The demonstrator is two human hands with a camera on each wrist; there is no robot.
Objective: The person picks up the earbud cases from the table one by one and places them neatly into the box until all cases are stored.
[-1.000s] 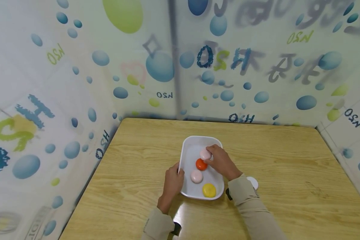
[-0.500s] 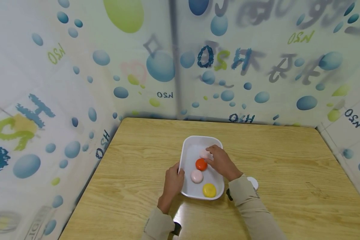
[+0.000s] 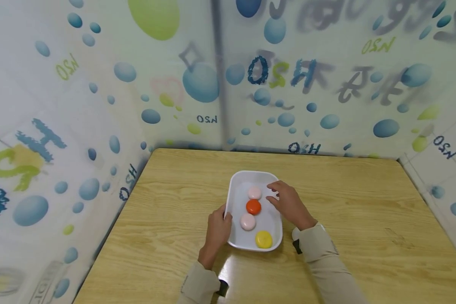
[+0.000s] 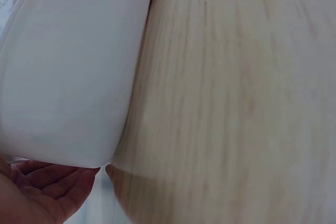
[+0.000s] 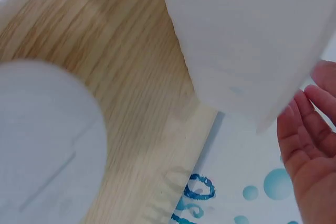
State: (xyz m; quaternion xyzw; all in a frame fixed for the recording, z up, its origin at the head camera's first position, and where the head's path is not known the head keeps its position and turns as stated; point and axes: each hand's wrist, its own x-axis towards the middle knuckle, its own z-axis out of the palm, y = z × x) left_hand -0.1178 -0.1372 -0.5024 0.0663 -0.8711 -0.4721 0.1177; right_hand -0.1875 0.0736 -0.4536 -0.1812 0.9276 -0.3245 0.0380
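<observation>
A white rectangular tray (image 3: 237,181) holds a row of smooth round pieces in the head view. From far to near these are a pink piece (image 3: 255,193), an orange-red piece (image 3: 253,207), another pink piece (image 3: 248,221) and a yellow piece (image 3: 264,239). My left hand (image 3: 218,229) grips the tray's left rim, thumb over the edge. Its fingers also show at the tray's end in the left wrist view. Over the tray's right rim hovers my right hand (image 3: 289,204), its fingers spread, loosely bent and holding nothing, just right of the far pink piece.
A flat white disc (image 5: 47,140) lies on the table right of the tray, partly hidden by the right sleeve in the head view. The wooden table (image 3: 167,202) meets walls (image 3: 197,84) printed with blue and green drops at the back and sides.
My right hand has let go of the far pink piece and drawn back to the right. That piece now lies beside the orange-red one. The left hand keeps its grip on the tray.
</observation>
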